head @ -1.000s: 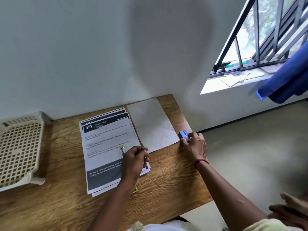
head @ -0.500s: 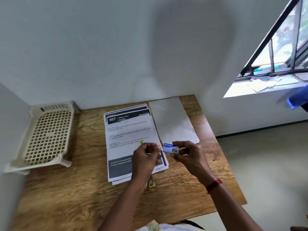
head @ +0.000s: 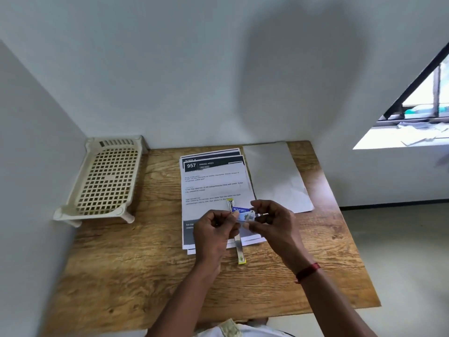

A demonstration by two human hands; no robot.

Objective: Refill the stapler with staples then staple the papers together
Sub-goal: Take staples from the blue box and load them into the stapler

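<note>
A small blue staple box (head: 243, 212) is held above the papers between my two hands. My right hand (head: 273, 222) pinches its right end and my left hand (head: 213, 229) has its fingertips on the left end. Below them a slim stapler (head: 239, 249) with yellow ends lies opened out flat, part on the printed paper stack (head: 211, 181) and part on the wooden table (head: 121, 263). My hands hide its middle. Whether the box is open cannot be told.
A blank white sheet (head: 274, 176) lies to the right of the stack. A cream perforated plastic tray (head: 107, 178) stands upside down in the back left corner against the walls. The table's right edge drops to the floor below a window (head: 418, 113).
My right hand lifted the staple box from the table's right edge and carried it to the middle. My left hand let go of the stapler and joined it at the box.
</note>
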